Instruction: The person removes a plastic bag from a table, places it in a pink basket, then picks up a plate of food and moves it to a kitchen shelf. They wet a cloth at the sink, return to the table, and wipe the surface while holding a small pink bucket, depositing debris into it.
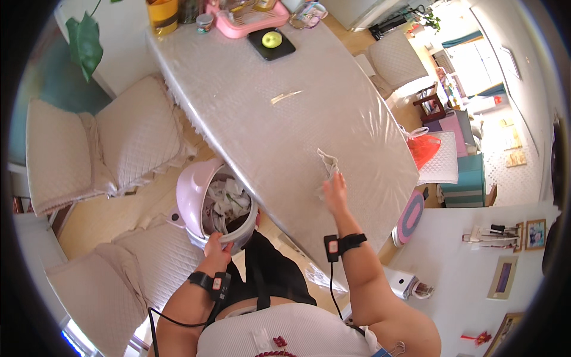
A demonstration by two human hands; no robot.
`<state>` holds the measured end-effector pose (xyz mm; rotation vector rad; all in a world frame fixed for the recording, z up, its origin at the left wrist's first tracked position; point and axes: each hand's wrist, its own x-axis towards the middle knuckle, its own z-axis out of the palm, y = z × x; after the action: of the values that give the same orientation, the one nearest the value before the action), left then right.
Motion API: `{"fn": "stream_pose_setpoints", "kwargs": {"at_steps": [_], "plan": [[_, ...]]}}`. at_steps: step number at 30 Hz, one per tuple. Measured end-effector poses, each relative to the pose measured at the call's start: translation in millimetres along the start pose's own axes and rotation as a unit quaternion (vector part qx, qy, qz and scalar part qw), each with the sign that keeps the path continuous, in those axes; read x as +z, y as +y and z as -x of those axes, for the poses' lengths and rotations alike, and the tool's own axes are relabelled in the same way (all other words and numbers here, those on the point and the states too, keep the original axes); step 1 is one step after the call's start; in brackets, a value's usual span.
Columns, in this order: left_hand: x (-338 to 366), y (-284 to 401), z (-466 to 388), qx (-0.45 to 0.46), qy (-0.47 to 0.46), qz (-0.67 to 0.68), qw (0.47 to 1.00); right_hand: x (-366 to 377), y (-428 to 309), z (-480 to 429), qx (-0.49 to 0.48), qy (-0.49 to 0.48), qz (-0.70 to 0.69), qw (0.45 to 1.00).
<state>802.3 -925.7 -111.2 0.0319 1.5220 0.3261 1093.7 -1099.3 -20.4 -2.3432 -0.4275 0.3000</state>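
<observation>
My left hand [217, 250] grips the near rim of a pink and white trash bin [189, 189], held tilted beside the table's left edge. Crumpled white paper [229, 196] and other waste fill the bin, whose lid is swung back. My right hand [337, 192] is over the table [267, 129], touching or just beside a crumpled whitish cloth or tissue [329, 159]. Its fingers are slightly blurred, and whether they pinch the cloth I cannot tell. A clear plastic cover lies over the table.
A green apple [272, 39] sits on a black flat square [263, 51] at the far end, near a pink tray [232, 29], a small jar [204, 22] and a yellow container [162, 15]. Covered chairs [134, 129] stand at left. A red plastic bag [424, 149] rests on a seat at right.
</observation>
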Motion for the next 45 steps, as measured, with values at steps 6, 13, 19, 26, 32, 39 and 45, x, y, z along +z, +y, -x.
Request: {"fn": "stream_pose_setpoints", "kwargs": {"at_steps": [6, 13, 19, 26, 32, 39, 45], "plan": [[-1.6, 3.3, 5.3, 0.018, 0.017, -0.006, 1.000, 24.0, 38.3, -37.1, -0.095, 0.157, 0.279, 0.943], [26.9, 11.7, 26.6, 0.003, 0.056, 0.087, 0.995, -6.6, 18.6, -225.4, 0.098, 0.219, 0.185, 0.953], [43.4, 12.7, 27.1, 0.003, 0.059, 0.114, 0.992, 63.4, -73.1, -282.6, -0.080, 0.154, 0.209, 0.962], [48.5, 17.4, 34.0, 0.007, 0.044, 0.133, 0.990, 119.5, -151.1, -159.6, -0.142, 0.054, 0.086, 0.985], [58.6, 26.7, 31.1, 0.008, 0.048, 0.169, 0.984, 156.3, -194.0, -57.4, -0.214, -0.058, -0.116, 0.968], [60.1, 39.2, 25.7, 0.046, 0.028, 0.122, 0.991, 84.5, -134.6, -244.2, 0.020, -0.043, -0.505, 0.862], [56.7, 34.2, 28.6, 0.020, 0.060, 0.188, 0.980, 90.8, -104.4, -321.0, -0.288, 0.154, 0.180, 0.928]]}}
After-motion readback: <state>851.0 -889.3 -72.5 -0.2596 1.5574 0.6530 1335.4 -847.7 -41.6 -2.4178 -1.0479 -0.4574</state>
